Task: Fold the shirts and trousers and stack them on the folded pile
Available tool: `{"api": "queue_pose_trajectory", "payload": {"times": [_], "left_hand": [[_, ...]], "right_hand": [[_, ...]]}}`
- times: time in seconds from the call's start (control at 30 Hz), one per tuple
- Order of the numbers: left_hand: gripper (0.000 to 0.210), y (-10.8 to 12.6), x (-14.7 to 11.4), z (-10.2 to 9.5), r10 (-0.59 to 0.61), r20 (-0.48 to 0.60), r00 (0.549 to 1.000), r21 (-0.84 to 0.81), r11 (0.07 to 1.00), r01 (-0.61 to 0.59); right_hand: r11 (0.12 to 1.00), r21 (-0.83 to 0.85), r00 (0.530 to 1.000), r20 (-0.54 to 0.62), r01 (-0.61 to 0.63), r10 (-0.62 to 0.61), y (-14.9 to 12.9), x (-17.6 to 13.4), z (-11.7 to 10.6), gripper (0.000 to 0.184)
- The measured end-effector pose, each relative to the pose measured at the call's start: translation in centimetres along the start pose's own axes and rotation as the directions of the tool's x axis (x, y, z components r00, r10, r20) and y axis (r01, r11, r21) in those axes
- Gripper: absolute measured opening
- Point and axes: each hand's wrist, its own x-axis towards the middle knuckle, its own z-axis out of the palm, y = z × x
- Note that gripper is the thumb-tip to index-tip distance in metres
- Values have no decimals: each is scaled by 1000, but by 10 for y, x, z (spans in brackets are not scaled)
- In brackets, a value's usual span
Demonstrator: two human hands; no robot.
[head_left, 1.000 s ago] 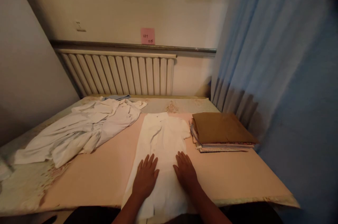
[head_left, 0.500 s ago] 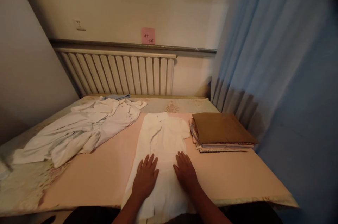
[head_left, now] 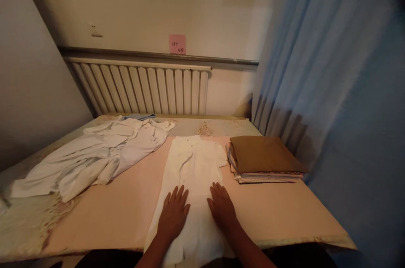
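Note:
A white garment (head_left: 202,162), which looks like a shirt folded lengthwise, lies on the pink cloth (head_left: 133,213) in front of me. Its near end reaches the table's front edge. My left hand (head_left: 174,213) rests flat on the garment's left part, fingers spread and pointing away from me. On its right part lies my right hand (head_left: 222,207), also flat with the fingers apart. Neither hand grips the fabric. A few creases run through the upper left of the garment, and a short sleeve-like edge juts out at the right.
A rumpled heap of white clothes (head_left: 104,150) lies at the left. To the right sits a folded stack with a brown piece (head_left: 265,154) on top. A blue curtain (head_left: 303,91) hangs along the right side. A radiator (head_left: 142,87) stands behind the table.
Almost nothing differs. Both hands stay flat on the white garment in nearly the same place; the view has shifted very slightly.

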Motion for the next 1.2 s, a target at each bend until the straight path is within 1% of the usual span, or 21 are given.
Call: {"api": "queue_pose_trajectory", "payload": {"times": [0.3,0.5,0.67,0.83,0.93,1.0,1.07,1.13,1.2], "left_hand": [[47,-1,-1,2,4,-11,1000,4,1000,-4],[46,0,-1,2,1,-12,1000,20,1000,-1],[46,0,-1,2,1,-15,1000,19,1000,-1],[46,-1,-2,3,8,-20,1000,35,999,-7],[46,-1,-2,3,11,-29,1000,33,999,-10],[46,0,-2,1,12,-30,999,33,999,-11],[46,0,-2,0,12,-28,1000,31,999,-11],[46,0,-2,0,10,-27,1000,26,1000,-10],[46,0,-2,0,9,-32,999,19,1000,-8]], "right_hand": [[1000,6,1000,-17,2,-2,1,-2,-4,38],[998,-20,995,-82,-61,59,8,-18,-7,42],[998,4,995,-86,-58,58,10,-28,-10,39],[998,5,993,-99,-66,66,9,-30,-10,37],[995,43,991,-100,-88,92,10,-31,-9,38],[988,92,986,-100,-128,137,11,-32,-9,40],[968,159,973,-100,-193,210,11,-32,-12,41],[929,226,944,-85,-294,320,11,-30,-18,41],[868,282,902,-24,-408,432,11,-26,-29,40]]}}
